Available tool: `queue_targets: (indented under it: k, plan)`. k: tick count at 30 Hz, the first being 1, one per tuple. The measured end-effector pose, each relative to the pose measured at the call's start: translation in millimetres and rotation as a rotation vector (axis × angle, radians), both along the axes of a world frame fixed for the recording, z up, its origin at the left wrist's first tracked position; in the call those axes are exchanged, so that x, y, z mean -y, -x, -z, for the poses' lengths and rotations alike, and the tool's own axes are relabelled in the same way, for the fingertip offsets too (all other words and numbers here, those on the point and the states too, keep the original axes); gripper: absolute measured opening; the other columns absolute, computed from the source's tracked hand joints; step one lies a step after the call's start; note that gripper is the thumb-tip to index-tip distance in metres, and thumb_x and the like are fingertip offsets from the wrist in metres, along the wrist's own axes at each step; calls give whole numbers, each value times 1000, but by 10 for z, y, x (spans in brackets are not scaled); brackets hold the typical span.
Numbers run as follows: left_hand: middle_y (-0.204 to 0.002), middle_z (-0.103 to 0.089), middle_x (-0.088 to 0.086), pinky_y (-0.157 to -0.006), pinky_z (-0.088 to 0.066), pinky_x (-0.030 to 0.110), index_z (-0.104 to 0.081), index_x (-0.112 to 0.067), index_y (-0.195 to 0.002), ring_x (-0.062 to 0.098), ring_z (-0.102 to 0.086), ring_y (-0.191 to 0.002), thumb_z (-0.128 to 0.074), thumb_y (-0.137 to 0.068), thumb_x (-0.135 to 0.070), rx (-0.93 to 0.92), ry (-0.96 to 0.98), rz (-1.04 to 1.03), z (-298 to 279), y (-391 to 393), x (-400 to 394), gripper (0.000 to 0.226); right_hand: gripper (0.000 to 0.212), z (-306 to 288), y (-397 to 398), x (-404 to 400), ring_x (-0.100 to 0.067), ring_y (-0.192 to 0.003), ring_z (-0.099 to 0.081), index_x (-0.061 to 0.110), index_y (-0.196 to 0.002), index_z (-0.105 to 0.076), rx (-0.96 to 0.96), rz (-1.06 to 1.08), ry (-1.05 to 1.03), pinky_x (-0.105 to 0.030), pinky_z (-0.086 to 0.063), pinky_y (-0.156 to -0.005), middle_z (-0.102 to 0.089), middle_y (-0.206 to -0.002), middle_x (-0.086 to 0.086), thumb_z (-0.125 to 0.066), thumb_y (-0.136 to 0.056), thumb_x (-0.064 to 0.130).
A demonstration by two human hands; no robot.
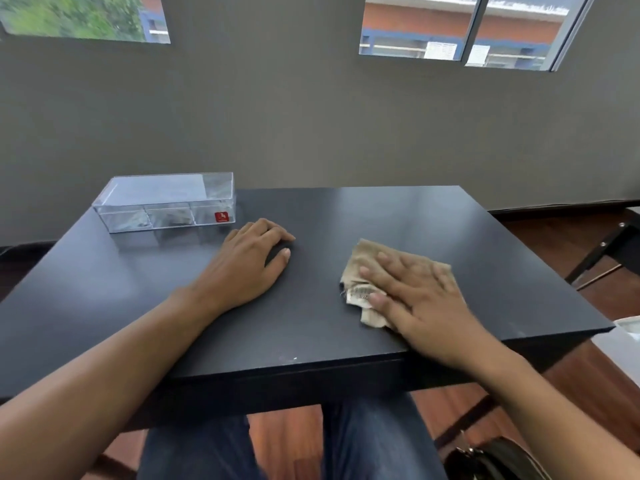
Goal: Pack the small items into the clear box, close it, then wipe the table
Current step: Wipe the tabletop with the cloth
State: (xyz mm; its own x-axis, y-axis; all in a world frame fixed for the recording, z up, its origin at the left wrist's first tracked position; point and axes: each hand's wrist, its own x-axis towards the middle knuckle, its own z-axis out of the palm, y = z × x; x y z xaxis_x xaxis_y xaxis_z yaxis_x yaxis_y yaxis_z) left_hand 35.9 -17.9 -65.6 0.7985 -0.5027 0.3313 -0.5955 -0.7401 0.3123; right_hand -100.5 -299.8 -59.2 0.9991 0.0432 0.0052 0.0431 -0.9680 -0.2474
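The clear box (166, 202) stands at the far left of the black table (398, 220) with its lid down; it has a red sticker on its front and small dark items show dimly inside. My left hand (247, 263) rests palm down on the table just right of the box, fingers loosely apart and holding nothing. My right hand (412, 292) presses flat on a crumpled beige cloth (367, 261) at the right side of the table. The cloth's near part is hidden under my palm.
A grey wall with windows rises behind the table. A dark metal frame (602, 251) stands to the right on the wooden floor. A dark bag (495, 459) lies at the lower right, and my legs in jeans (363, 441) are under the near edge.
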Motion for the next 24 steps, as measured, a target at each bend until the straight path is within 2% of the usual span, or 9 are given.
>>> queue_targets:
  k: [3, 5, 8, 11, 13, 16, 20, 22, 24]
  plan:
    - [-124, -61, -10, -107, -38, 36, -65, -30, -123, 15, -55, -124, -49, -100, -38, 5, 11, -21, 4, 13, 0, 29, 57, 18, -138, -214, -17, -158, 15, 58, -155, -1, -49, 62, 74, -58, 13, -123, 12, -169, 21, -13, -100, 65]
    - [-122, -62, -10, -106, -40, 38, -66, -29, -120, 16, -56, -122, -47, -99, -40, 0, 15, -38, 3, 32, 9, 31, 58, 19, -73, -574, -20, -157, 19, 54, -156, 4, -37, -45, 76, -62, 13, -121, 17, -169, 18, -12, -102, 63]
    - [-119, -65, -9, -104, -41, 40, -69, -28, -117, 18, -58, -119, -46, -96, -39, -2, 28, -53, 12, 54, 21, 33, 56, 28, 260, -949, -19, -156, 21, 57, -156, 2, 32, -268, 46, -59, 16, -121, 13, -170, 19, -14, -103, 63]
    - [-118, -65, -9, -103, -42, 40, -68, -29, -116, 17, -59, -118, -47, -96, -38, 10, 32, -39, 38, 52, 11, 31, 54, 80, 572, -741, -16, -157, 16, 60, -155, -5, 99, -347, 62, -54, 16, -122, 6, -170, 23, -23, -104, 62]
    - [-117, -66, -9, -102, -43, 40, -68, -30, -115, 18, -60, -116, -48, -96, -37, 20, 37, -14, 43, 41, 21, 29, 53, 102, 669, -353, -13, -158, 12, 65, -152, -5, 99, -266, 81, -54, 12, -123, 7, -168, 29, -22, -102, 66]
    - [-115, -67, -10, -100, -49, 44, -69, -30, -115, 15, -63, -110, -53, -95, -38, 1, 104, 49, 24, 55, 74, 26, 54, 57, 663, 325, -8, -157, 12, 75, -144, -1, 30, -30, 43, -53, 10, -124, 11, -163, 37, -10, -90, 80]
    - [-117, -65, -15, -100, -47, 46, -67, -34, -118, 12, -62, -107, -56, -96, -42, 15, 104, 166, -11, 162, 294, 26, 56, 38, 495, 694, -12, -158, 8, 70, -148, -3, 19, 235, 31, -58, 9, -123, 8, -167, 31, -6, -92, 77]
    - [-121, -64, -16, -103, -43, 42, -66, -35, -120, 11, -60, -114, -55, -96, -43, 29, 47, 205, -30, 217, 500, 28, 58, 71, 466, 436, -16, -158, 11, 65, -152, -4, 16, 225, 31, -60, 11, -122, 9, -168, 26, -7, -94, 73]
    - [-124, -63, -16, -104, -39, 38, -65, -34, -123, 10, -58, -120, -53, -97, -44, 38, 1, 245, -46, 241, 714, 30, 59, 104, 592, 117, -15, -158, 14, 63, -153, -7, 67, 93, 12, -57, 14, -122, 8, -169, 26, -8, -95, 70]
